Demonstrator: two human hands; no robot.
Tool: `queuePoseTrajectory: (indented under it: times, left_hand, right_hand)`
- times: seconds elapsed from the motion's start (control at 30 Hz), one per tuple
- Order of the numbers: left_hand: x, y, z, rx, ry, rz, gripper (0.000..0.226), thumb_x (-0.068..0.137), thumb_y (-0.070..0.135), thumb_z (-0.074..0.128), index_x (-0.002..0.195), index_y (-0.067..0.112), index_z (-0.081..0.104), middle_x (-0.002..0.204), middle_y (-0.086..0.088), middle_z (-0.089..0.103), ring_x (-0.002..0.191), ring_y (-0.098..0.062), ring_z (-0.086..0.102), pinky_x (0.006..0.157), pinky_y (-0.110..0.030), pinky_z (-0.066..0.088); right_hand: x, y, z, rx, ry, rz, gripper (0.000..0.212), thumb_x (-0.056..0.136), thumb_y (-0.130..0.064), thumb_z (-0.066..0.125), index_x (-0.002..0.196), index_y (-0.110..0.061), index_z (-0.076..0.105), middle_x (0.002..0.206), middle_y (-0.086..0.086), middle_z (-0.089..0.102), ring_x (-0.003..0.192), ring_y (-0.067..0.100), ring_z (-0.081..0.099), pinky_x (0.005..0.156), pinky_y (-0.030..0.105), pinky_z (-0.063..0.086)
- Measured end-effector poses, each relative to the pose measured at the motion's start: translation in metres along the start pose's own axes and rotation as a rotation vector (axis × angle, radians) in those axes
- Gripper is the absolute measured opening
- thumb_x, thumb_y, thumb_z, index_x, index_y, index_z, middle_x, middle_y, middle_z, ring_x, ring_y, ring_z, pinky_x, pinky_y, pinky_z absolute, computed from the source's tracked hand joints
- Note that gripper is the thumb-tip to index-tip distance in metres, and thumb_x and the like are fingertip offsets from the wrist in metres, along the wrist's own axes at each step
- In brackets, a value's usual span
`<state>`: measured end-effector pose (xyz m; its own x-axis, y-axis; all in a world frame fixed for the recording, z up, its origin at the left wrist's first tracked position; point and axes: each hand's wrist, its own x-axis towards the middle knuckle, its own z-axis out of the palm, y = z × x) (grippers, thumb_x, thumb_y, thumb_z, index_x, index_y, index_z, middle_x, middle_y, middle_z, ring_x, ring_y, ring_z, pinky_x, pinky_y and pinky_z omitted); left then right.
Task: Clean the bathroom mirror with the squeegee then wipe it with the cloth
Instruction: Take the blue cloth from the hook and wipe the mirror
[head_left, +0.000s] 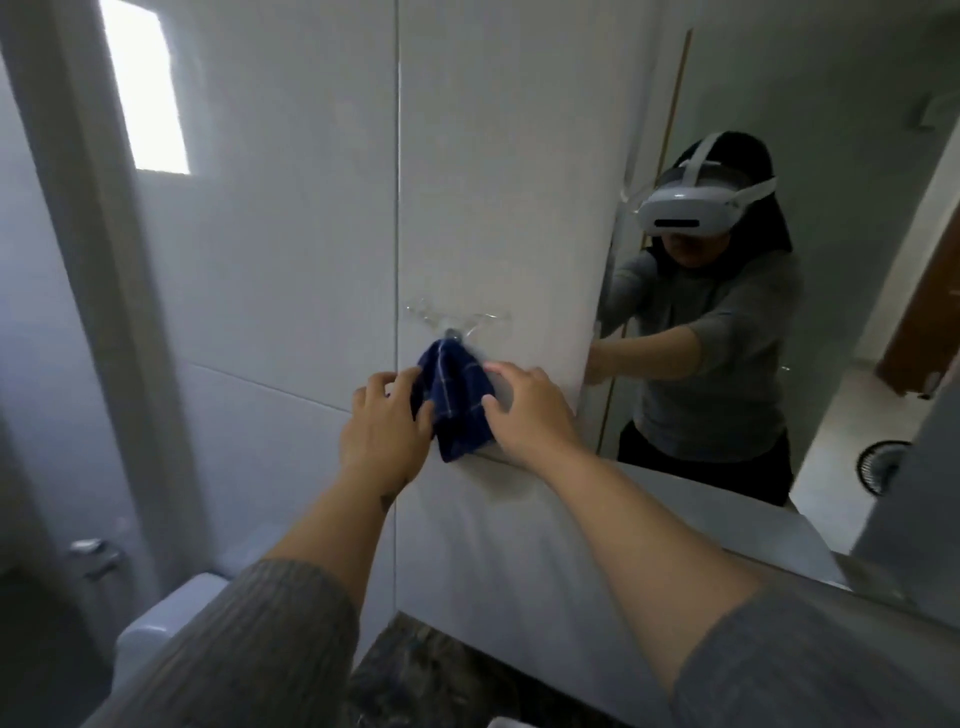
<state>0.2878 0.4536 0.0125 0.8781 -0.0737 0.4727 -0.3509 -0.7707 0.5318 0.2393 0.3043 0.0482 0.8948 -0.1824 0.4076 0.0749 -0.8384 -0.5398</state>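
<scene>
A dark blue checked cloth (456, 400) hangs from a clear plastic hook (453, 322) stuck on the white tiled wall. My left hand (384, 426) touches the cloth's left edge with its fingers curled on it. My right hand (524, 410) presses against the cloth's right side, fingers spread. The bathroom mirror (810, 291) fills the right side and shows a person's reflection reaching forward. No squeegee is in sight.
A white toilet cistern (166, 618) sits at the lower left, with a metal fitting (96, 556) on the wall beside it. A dark stone counter (426, 680) lies below. A bright window (145, 88) is at the upper left. A fan (883, 465) is reflected in the mirror.
</scene>
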Motion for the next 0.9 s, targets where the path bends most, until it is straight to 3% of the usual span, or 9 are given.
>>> queuePoseTrajectory:
  times: [0.2, 0.33, 0.47, 0.57, 0.73, 0.9]
  left_hand:
    - [0.026, -0.015, 0.036, -0.149, -0.062, -0.066, 0.063, 0.087, 0.061, 0.040, 0.144, 0.047, 0.018, 0.146, 0.000, 0.038, 0.129, -0.026, 0.041, 0.096, -0.049, 0.045]
    - [0.034, -0.020, 0.054, -0.168, -0.044, -0.029, 0.069, 0.089, 0.055, 0.043, 0.146, 0.049, 0.004, 0.149, 0.003, 0.032, 0.129, -0.023, 0.041, 0.092, -0.047, 0.048]
    - [0.040, -0.027, 0.061, -0.205, 0.053, 0.006, 0.057, 0.096, 0.036, 0.042, 0.147, 0.044, 0.016, 0.138, 0.003, 0.043, 0.114, -0.019, 0.050, 0.077, -0.034, 0.046]
    - [0.041, -0.027, 0.060, -0.274, 0.068, 0.023, 0.053, 0.098, 0.027, 0.041, 0.146, 0.041, 0.026, 0.130, 0.003, 0.049, 0.106, -0.018, 0.054, 0.075, -0.028, 0.041]
    - [0.034, -0.020, 0.050, -0.375, 0.026, 0.067, 0.051, 0.097, 0.030, 0.037, 0.140, 0.054, 0.027, 0.115, 0.011, 0.051, 0.079, -0.019, 0.059, 0.073, -0.033, 0.051]
    - [0.032, 0.004, 0.019, -0.418, 0.111, 0.166, 0.052, 0.097, 0.031, 0.037, 0.140, 0.056, 0.024, 0.113, 0.016, 0.049, 0.082, -0.014, 0.060, 0.075, -0.033, 0.052]
  right_hand:
    - [0.045, -0.009, 0.033, 0.068, -0.006, -0.094, 0.047, 0.099, -0.033, 0.036, 0.146, -0.033, 0.034, 0.135, 0.008, 0.047, 0.123, 0.027, 0.047, 0.102, 0.039, 0.041]
    - [0.056, -0.007, 0.049, -0.020, 0.031, -0.133, 0.047, 0.100, -0.034, 0.033, 0.147, -0.030, 0.031, 0.133, 0.006, 0.044, 0.121, 0.026, 0.048, 0.096, 0.037, 0.043]
    - [0.062, -0.004, 0.053, 0.012, 0.031, -0.119, 0.047, 0.101, -0.028, 0.033, 0.147, -0.034, 0.031, 0.134, 0.011, 0.054, 0.119, 0.031, 0.052, 0.095, 0.037, 0.043]
    - [0.061, 0.001, 0.056, 0.157, -0.004, -0.083, 0.047, 0.100, -0.026, 0.036, 0.145, -0.039, 0.031, 0.136, 0.009, 0.057, 0.120, 0.030, 0.053, 0.098, 0.033, 0.042]
    - [0.055, -0.003, 0.057, 0.352, -0.032, -0.092, 0.045, 0.101, -0.028, 0.038, 0.145, -0.037, 0.034, 0.144, -0.001, 0.050, 0.127, 0.019, 0.049, 0.092, 0.017, 0.033]
    - [0.050, -0.019, 0.027, 0.473, 0.020, -0.222, 0.043, 0.103, -0.026, 0.034, 0.145, -0.036, 0.034, 0.137, -0.005, 0.053, 0.124, 0.010, 0.049, 0.104, 0.023, 0.037]
